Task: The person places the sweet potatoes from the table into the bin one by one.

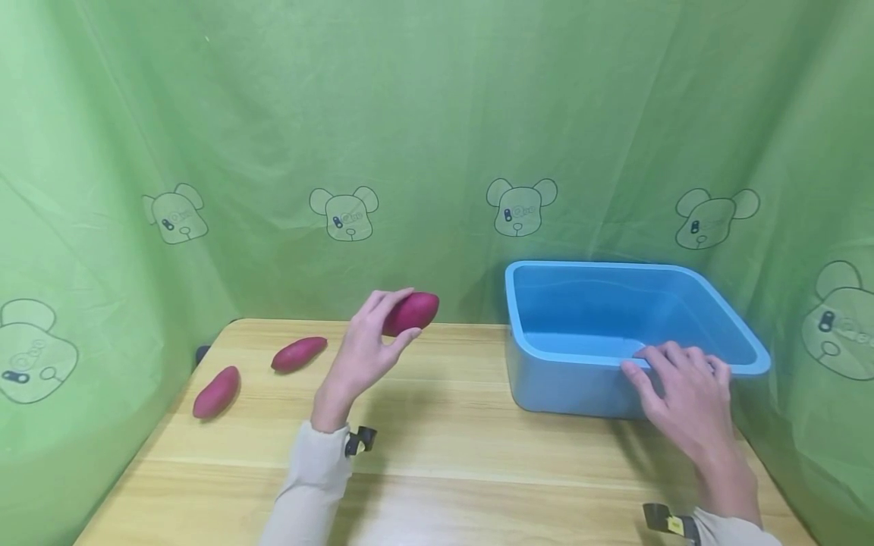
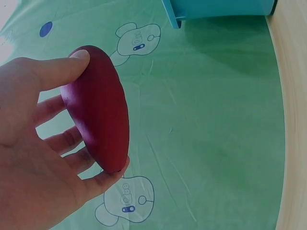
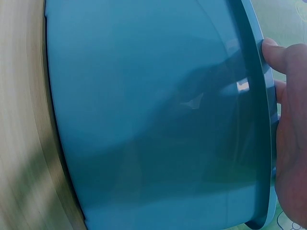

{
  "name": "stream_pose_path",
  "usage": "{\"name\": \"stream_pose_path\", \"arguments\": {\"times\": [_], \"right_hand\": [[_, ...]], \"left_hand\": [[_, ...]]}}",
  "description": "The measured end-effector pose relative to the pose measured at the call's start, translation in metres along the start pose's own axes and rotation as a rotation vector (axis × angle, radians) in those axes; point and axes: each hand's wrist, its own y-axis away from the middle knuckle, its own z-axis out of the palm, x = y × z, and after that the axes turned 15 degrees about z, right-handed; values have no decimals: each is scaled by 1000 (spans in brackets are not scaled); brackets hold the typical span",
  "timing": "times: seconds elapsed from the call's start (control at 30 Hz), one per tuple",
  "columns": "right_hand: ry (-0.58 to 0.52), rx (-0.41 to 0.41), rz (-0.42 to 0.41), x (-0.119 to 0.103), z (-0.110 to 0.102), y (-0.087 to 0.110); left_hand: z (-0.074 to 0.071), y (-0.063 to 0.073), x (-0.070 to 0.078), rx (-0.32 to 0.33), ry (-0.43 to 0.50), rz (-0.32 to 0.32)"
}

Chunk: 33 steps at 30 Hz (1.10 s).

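In the head view my left hand (image 1: 360,355) holds a purplish-red sweet potato (image 1: 416,311) above the table. The left wrist view shows the thumb on one side of this sweet potato (image 2: 98,110) and the fingers behind it. At the right stands a blue plastic tub (image 1: 576,383), its visible floor bare. My right hand (image 1: 691,398) grips the tub's near rim, thumb on the outside and fingers over the edge. In the right wrist view the tub's wall (image 3: 129,105) fills most of the picture.
Two more sweet potatoes lie on the table's left side, one (image 1: 299,354) farther back and one (image 1: 216,393) near the left edge. The wooden table (image 1: 437,455) is enclosed by a green curtain (image 1: 423,114) with bear-head prints at the back and sides.
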Motion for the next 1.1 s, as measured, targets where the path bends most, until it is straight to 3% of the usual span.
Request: {"name": "stream_pose_path", "arguments": {"times": [1.1], "right_hand": [[5,-3,3,-1,0,0]], "left_hand": [[18,-19,14,-16,32,50]]}}
